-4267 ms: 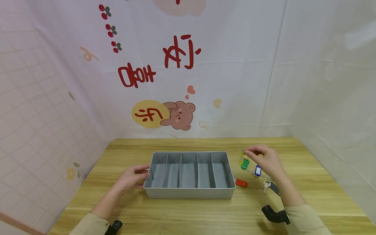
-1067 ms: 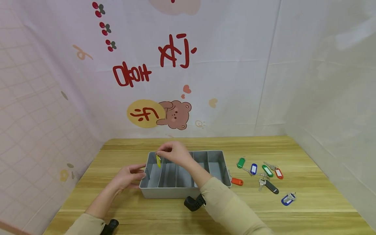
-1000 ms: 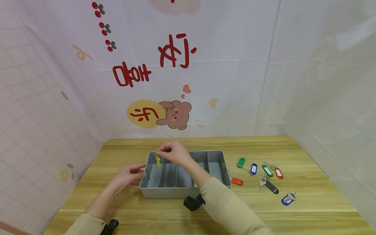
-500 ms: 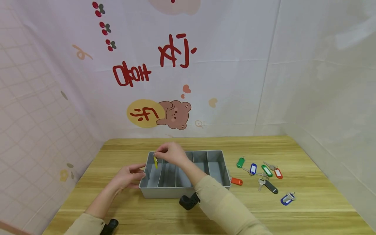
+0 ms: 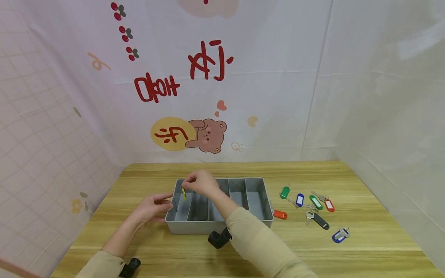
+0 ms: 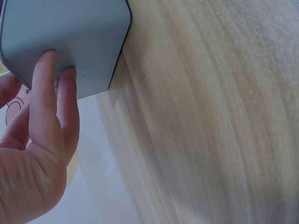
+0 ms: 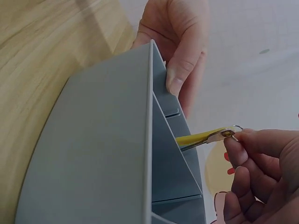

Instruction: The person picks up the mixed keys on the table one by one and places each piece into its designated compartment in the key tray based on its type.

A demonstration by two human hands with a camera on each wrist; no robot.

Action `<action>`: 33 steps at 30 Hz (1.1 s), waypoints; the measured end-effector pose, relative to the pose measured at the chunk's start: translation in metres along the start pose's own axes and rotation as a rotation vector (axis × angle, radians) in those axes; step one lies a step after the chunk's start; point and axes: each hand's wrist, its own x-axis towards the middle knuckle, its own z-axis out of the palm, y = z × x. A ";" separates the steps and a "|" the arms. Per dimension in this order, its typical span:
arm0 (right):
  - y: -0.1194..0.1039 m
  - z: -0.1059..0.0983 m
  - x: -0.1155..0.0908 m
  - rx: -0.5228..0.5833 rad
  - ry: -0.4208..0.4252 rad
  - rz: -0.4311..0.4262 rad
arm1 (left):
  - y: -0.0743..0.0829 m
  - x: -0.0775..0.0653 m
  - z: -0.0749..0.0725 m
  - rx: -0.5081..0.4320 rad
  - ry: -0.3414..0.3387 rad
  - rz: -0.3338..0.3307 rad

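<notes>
My right hand (image 5: pixel 203 183) pinches the ring of a yellow key tag (image 5: pixel 183 194) between thumb and fingertips. The tag hangs inside the leftmost compartment of a grey divided box (image 5: pixel 222 227). In the right wrist view a metal key (image 7: pixel 194 143) hangs beside the yellow tag (image 7: pixel 187 139), and the box wall hides their lower ends. At the box's left end my left hand (image 5: pixel 153 209) grips the end wall, thumb over the rim and fingertips against the outside (image 6: pixel 46 116). No other item shows in the visible parts of the compartments.
Right of the box lie an orange tag (image 5: pixel 280 214), a green tag (image 5: pixel 285 192), a blue tag (image 5: pixel 299 199), another green tag (image 5: pixel 316 202), a red tag (image 5: pixel 329 205), a black tag (image 5: pixel 320 221) and a second blue tag (image 5: pixel 340 235), several with keys. A printed curtain (image 5: pixel 271 116) stands behind the wooden table (image 5: pixel 194 255).
My right hand has carried the yellow key tag from right of the box to its leftmost compartment, then lowered it slightly. The left hand stays at the box's left end.
</notes>
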 end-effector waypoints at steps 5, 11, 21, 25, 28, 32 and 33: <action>0.000 0.002 0.001 -0.021 -0.014 0.042 | 0.000 0.000 0.000 0.002 0.004 0.004; 0.003 0.005 0.001 -0.033 -0.033 0.066 | 0.000 0.000 0.000 -0.013 -0.003 0.003; 0.003 0.006 0.001 -0.065 -0.023 0.055 | 0.000 0.000 0.000 -0.022 -0.017 0.017; 0.002 0.004 0.000 -0.072 -0.028 0.047 | 0.001 0.000 0.000 -0.009 -0.013 0.014; 0.000 0.002 -0.003 -0.067 -0.034 0.046 | 0.002 -0.001 0.000 -0.002 -0.012 0.010; -0.003 0.000 -0.006 -0.033 -0.052 0.049 | 0.003 -0.002 0.000 0.011 -0.009 0.005; -0.004 -0.001 -0.007 -0.019 -0.058 0.052 | 0.003 -0.002 0.000 0.014 -0.009 0.006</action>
